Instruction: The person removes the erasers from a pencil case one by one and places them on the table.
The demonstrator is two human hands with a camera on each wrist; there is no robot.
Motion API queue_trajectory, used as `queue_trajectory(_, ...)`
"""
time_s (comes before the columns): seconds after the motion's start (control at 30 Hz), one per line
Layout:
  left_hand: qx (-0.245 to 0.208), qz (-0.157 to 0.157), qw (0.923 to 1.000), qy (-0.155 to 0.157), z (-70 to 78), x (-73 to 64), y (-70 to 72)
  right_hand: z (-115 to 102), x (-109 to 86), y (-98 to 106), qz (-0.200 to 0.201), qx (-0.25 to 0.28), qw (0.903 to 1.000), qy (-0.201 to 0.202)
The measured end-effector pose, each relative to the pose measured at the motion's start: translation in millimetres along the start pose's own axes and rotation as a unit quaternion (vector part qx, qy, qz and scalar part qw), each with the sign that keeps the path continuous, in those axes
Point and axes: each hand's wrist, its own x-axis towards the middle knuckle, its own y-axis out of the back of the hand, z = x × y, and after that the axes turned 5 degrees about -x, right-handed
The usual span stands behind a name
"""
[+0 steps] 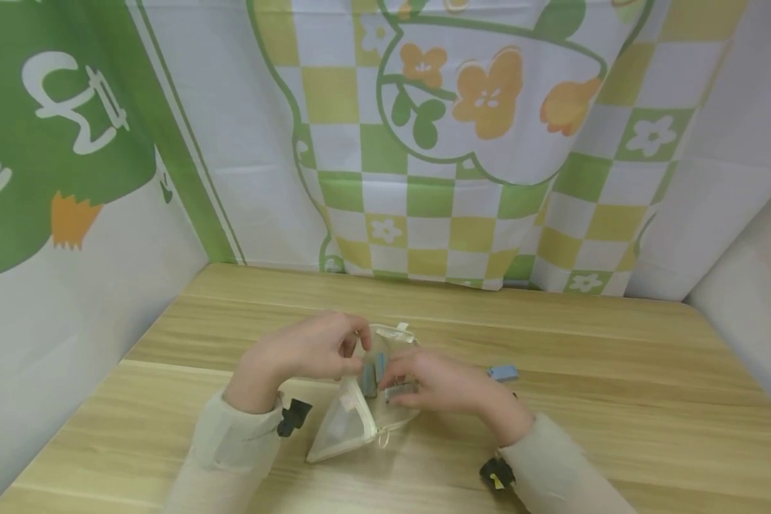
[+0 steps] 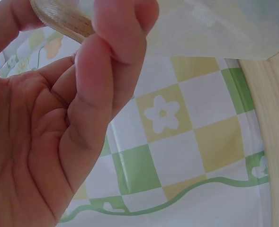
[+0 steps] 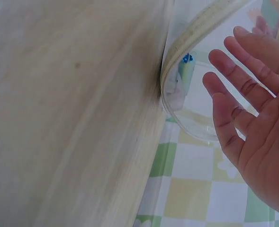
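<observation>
A see-through pouch with a cream zipped edge lies on the table with its mouth spread apart. My left hand pinches the pouch's edge on the left; in the left wrist view the zipper tape runs to the curled fingers. Over the mouth, my right hand has its fingers loosely bent, and the right wrist view shows nothing held in them. Slim grey-blue pieces are inside the pouch, their kind unclear. A small pale piece shows between the right hand's fingers and thumb, seemingly in the pouch.
A small light-blue block lies on the wooden table, right of the pouch and beyond the right wrist. A checked, flowered curtain hangs along the table's back edge. Fabric walls stand on the left and right sides.
</observation>
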Motion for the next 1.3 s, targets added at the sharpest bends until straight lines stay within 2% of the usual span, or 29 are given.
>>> queue_trajectory(0.27, 0.003, 0.004, 1.0, -0.008, 0.5, 0.5, -1.1, 0, 11.8, -7, -0.005, -0.041, 0.9987, 0.028)
queue_trajectory(0.53, 0.003, 0.01, 0.9998, -0.017, 1.4, 1.9, -0.9, -2, 18.8, -10, -0.021, -0.065, 0.9975, 0.016)
queue_trajectory(1.1, 0.004, 0.012, 0.9999, -0.01, 3.7, 1.5, -1.4, -6, 30.8, -14, -0.05, -0.033, 0.9979, -0.023)
queue_trajectory(1.3, -0.003, 0.012, 0.9998, -0.013, 2.1, 1.6, -0.9, -7, 33.2, -14, -0.065, -0.018, 0.9976, -0.018)
